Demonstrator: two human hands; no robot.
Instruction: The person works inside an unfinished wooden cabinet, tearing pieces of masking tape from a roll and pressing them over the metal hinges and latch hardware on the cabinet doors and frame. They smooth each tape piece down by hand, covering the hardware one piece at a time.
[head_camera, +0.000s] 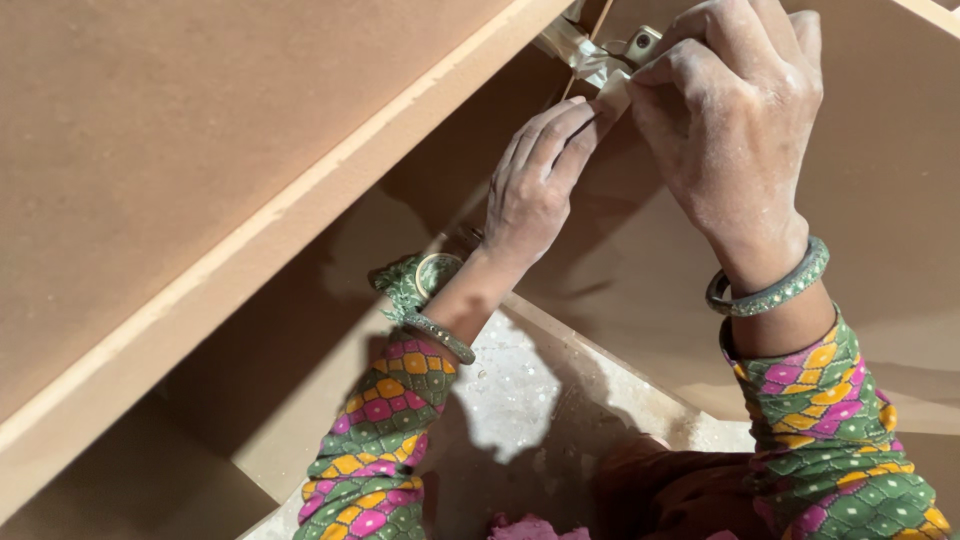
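Observation:
My left hand (535, 185) reaches up into a brown fibreboard cabinet (200, 150), its fingertips pinching the lower end of a crumpled strip of beige tape (585, 60). My right hand (735, 110) is closed above it, gripping the same tape next to a small metal fitting (642, 44) fixed near the inner corner. Both hands are dusted with white powder. Each wrist carries a bangle, and the left also has a watch (437, 272). The tape's upper end is hidden behind the panel edge.
A wide board with a pale cut edge (300, 210) slants across the upper left. A lower panel edge (600, 350) runs beneath my forearms. Speckled pale floor (510, 390) shows below, with pink cloth (530, 527) at the bottom.

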